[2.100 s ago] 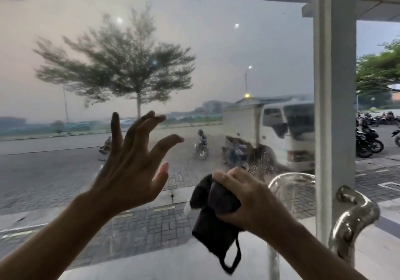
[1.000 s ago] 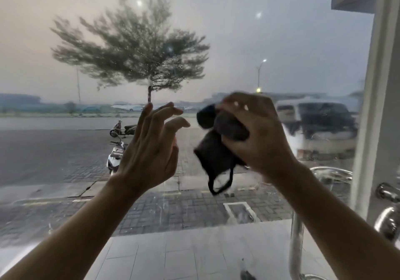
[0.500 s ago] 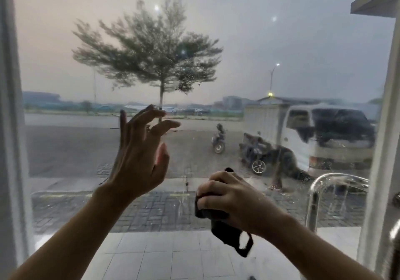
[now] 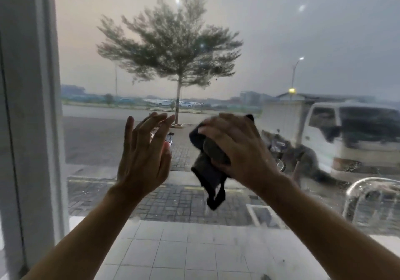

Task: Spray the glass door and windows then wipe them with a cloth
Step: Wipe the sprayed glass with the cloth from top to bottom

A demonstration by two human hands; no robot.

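Matt dark cloth [image 4: 208,174] — soft, crumpled — against smeared, droplet-flecked glass [image 4: 281,41]; the door handle [image 4: 355,189] is polished metal (glossy).

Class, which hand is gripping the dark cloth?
The right hand; its fingers curl round the dark cloth, while the left hand is open and holds nothing.

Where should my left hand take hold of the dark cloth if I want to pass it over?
Probably the loose lower tail of the dark cloth, coming from the left and slightly below. The right hand covers the bunched top, while the tail and its loop hang free beneath it, on the side nearest the open left hand.
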